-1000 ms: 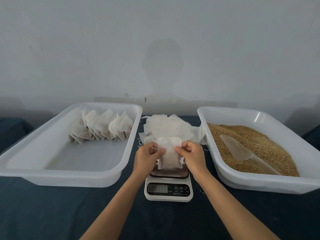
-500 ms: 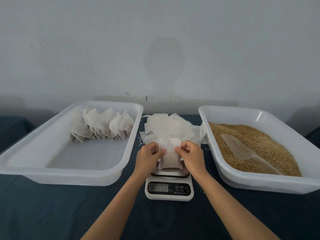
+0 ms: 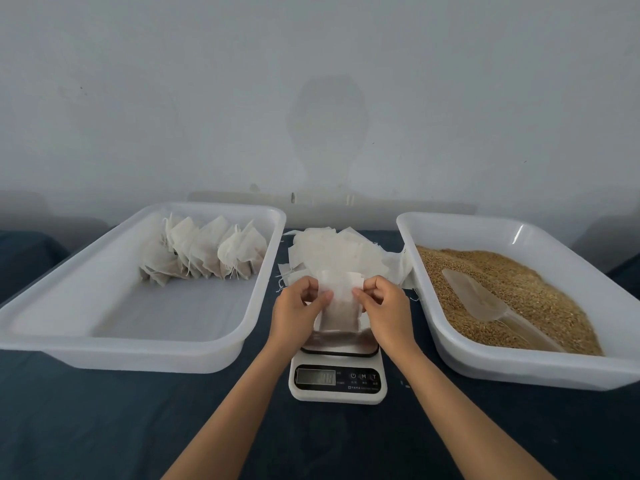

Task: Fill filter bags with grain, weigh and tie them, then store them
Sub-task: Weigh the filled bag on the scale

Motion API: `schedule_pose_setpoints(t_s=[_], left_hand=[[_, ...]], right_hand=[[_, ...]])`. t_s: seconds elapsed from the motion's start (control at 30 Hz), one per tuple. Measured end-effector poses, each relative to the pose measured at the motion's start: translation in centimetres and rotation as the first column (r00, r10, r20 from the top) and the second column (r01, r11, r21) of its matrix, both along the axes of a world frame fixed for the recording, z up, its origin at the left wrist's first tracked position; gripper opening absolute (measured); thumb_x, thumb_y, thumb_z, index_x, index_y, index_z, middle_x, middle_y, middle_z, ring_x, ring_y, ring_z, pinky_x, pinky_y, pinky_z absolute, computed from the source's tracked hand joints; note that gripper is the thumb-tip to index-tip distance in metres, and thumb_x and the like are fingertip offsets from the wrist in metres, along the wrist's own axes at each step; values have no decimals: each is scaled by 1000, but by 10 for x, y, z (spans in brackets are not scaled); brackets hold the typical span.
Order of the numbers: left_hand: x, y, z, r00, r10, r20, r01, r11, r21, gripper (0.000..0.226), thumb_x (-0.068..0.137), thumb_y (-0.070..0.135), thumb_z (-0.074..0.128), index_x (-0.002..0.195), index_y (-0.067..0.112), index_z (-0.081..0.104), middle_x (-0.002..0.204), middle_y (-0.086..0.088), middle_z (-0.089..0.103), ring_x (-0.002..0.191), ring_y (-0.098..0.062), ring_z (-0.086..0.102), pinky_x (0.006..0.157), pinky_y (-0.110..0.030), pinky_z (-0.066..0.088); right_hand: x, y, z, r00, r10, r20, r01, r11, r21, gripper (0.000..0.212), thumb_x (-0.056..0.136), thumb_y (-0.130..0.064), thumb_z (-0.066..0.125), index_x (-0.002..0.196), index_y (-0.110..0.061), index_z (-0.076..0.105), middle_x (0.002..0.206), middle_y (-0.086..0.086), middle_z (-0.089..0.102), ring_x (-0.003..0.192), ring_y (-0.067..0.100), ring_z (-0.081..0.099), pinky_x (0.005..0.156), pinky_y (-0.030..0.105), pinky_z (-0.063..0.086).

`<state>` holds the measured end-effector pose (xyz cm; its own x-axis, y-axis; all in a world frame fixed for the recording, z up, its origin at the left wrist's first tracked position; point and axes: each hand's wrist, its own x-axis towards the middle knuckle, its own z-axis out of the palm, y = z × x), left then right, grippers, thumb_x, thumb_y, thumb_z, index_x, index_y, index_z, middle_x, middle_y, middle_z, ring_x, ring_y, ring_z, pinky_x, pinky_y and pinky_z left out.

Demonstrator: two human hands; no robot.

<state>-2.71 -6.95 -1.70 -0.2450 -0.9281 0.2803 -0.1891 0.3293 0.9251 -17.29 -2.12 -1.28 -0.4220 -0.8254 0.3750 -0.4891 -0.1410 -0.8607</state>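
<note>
A white filter bag (image 3: 341, 306) with grain in its lower part stands upright over the platform of the small digital scale (image 3: 337, 381). My left hand (image 3: 297, 311) pinches its top left edge and my right hand (image 3: 384, 310) pinches its top right edge. Behind them lies a pile of empty filter bags (image 3: 332, 252). The left white tray (image 3: 138, 351) holds several tied, filled bags (image 3: 204, 252) at its far end. The right white tray (image 3: 519, 370) is full of brown grain (image 3: 519, 282) with a clear plastic scoop (image 3: 485, 303) lying on it.
Everything stands on a dark blue cloth-covered table (image 3: 104, 427). A pale wall (image 3: 311, 98) rises right behind the trays. The two trays flank the scale closely on either side.
Both hands have stayed at the bag's top and drawn its upper edges slightly closer together. The bag stays over the scale.
</note>
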Motion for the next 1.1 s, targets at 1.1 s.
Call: schedule_pose_setpoints(t_s=[1.1], left_hand=[[17, -18, -15, 983, 182, -10, -181, 983, 27, 7, 95, 14, 52, 102, 15, 54, 103, 4, 57, 94, -4, 51, 73, -1, 35]], right_hand=[[-28, 0, -9, 994, -99, 41, 98, 995, 35, 19, 95, -3, 46, 106, -15, 56, 100, -3, 62, 90, -3, 53, 73, 4, 39]])
